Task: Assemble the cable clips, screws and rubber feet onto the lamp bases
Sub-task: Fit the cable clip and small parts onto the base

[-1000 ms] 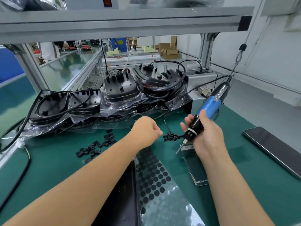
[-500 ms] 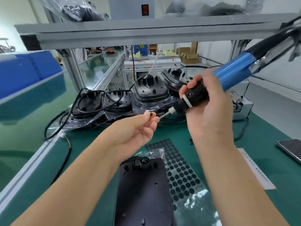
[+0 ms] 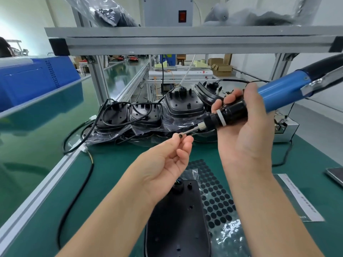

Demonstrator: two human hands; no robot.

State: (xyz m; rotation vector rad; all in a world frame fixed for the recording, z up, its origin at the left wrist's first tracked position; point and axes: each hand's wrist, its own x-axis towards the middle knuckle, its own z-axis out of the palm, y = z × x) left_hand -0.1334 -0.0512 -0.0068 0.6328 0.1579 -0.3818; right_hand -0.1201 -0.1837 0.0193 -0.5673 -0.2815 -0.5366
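Observation:
My right hand (image 3: 246, 138) grips a blue and black electric screwdriver (image 3: 259, 104), held up above the table with its bit pointing left. At the bit's tip, my left hand (image 3: 167, 162) pinches a small dark screw (image 3: 180, 135) between thumb and fingertips. A black lamp base (image 3: 178, 219) lies flat on the green mat below my hands, with holes in its face. A sheet of round black rubber feet (image 3: 215, 197) in clear plastic lies just right of it.
Several more black lamp bases (image 3: 144, 115) with cables sit stacked on plastic wrap at the back of the bench. A metal shelf frame (image 3: 185, 41) runs overhead. A grey box (image 3: 285, 130) stands at the right, a phone (image 3: 336, 175) at the far right edge, a paper strip (image 3: 297, 197) nearby.
Both hands rose from the table. The right hand lifted and tilted the screwdriver with its bit pointing left, and the left hand turned palm up and brought a screw to the bit.

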